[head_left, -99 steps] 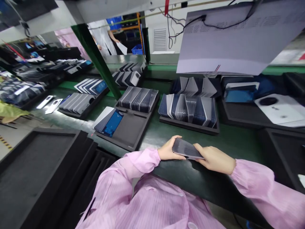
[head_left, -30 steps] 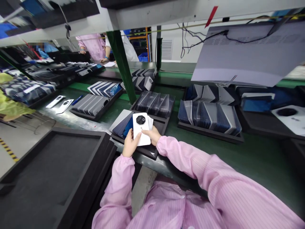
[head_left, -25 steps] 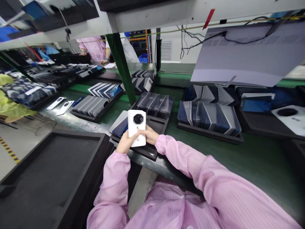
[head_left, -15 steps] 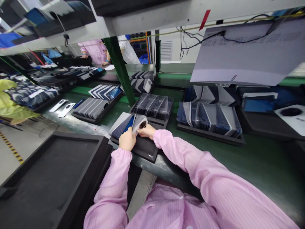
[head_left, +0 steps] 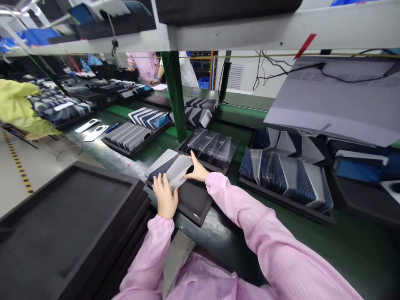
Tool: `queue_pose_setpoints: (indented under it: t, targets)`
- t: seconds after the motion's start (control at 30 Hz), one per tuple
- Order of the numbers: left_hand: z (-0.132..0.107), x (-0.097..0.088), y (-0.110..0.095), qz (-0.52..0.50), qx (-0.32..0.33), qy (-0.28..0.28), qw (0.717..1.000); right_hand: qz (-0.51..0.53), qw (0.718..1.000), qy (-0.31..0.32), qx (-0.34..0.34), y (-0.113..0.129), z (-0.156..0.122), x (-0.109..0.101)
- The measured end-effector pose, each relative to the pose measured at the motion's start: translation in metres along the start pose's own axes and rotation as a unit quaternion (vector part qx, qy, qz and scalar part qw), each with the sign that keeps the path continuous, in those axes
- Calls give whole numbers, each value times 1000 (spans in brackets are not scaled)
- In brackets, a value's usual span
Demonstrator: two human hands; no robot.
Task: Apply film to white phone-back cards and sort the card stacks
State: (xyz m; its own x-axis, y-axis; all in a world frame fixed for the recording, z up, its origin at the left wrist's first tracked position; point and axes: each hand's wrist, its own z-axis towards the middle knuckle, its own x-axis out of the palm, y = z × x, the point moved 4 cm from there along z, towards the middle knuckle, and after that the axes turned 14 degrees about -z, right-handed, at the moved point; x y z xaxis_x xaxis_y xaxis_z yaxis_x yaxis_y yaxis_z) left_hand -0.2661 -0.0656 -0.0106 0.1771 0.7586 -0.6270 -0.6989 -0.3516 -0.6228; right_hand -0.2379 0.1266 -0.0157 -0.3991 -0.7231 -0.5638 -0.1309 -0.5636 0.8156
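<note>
A light grey phone back cover (head_left: pixel 178 170) with a dark round camera hole leans at the front of a row of covers in the near black tray (head_left: pixel 192 204). My right hand (head_left: pixel 198 168) grips its right end, thumb and forefinger spread across the corner by the hole. At its lower left end is my left hand (head_left: pixel 165 198), fingers apart and laid against the edges of the row. Behind the front cover, dark-edged and pale covers (head_left: pixel 162 161) stand tilted and overlapping.
Behind stands a tray of dark covers (head_left: pixel 212 146); a fuller tray (head_left: pixel 281 175) is at right. Empty black trays (head_left: pixel 68 208) are stacked at left. A green post (head_left: pixel 175 96) rises beyond my hands. Two loose covers (head_left: pixel 96 132) lie by a blue pen (head_left: pixel 113 127). Co-workers stand farther off.
The grey cover has turned and been lowered against the row. My left hand has loosened from its grip and spread its fingers; my right hand now spans the cover's end. The view has shifted.
</note>
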Motion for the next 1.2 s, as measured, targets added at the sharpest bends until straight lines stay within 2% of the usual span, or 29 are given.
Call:
queue_pose_setpoints:
  t: [0.07,0.17,0.37,0.5,0.73,1.0,1.2]
  targets:
    - [-7,5,8,-71,-24,-38,996,6,1000,-2,-18,-2,-1,1]
    - [-11,10,16,-140,-96,-75,983,23,999,-12,-29,-6,-1,3]
    - [-10,13,12,-166,-156,-49,972,68,998,-18,0,-16,9,11]
    - [-14,11,9,-181,-204,-68,960,104,994,-16,10,-17,10,9]
    - [-14,7,7,-213,-218,-25,952,154,988,-9,25,-13,13,6]
    - [-14,5,4,-194,-209,-33,958,185,982,14,31,-13,22,5]
    - [-26,7,4,-212,-233,-41,948,220,974,34,36,-16,25,4]
